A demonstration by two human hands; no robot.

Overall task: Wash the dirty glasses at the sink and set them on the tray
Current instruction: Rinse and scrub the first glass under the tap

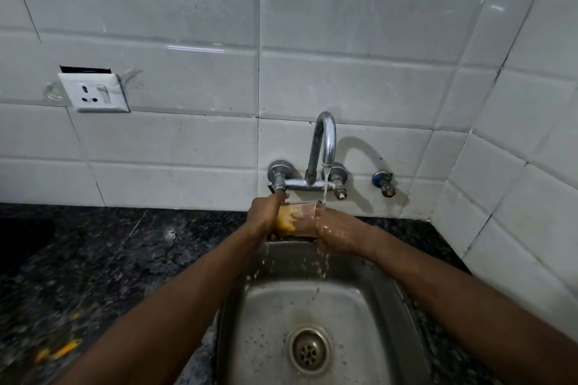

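Your forearms (175,306) reach over the sink (386,306) to the glass (301,217) under the running tap (323,141), right hand (339,234) wrapped round it, left hand (264,212) gripping a yellow sponge (285,220) against it, so you're mid-scrub; next I'd rinse, then hunt for the unseen tray.

Soft, rather dim light, probably from the upper left, puts white glare streaks on the glossy white wall tiles (344,25), throws the curved chrome tap's (323,141) shadow rightwards, and the dark speckled stone counter (93,259) blurs where lines bend near the edges.
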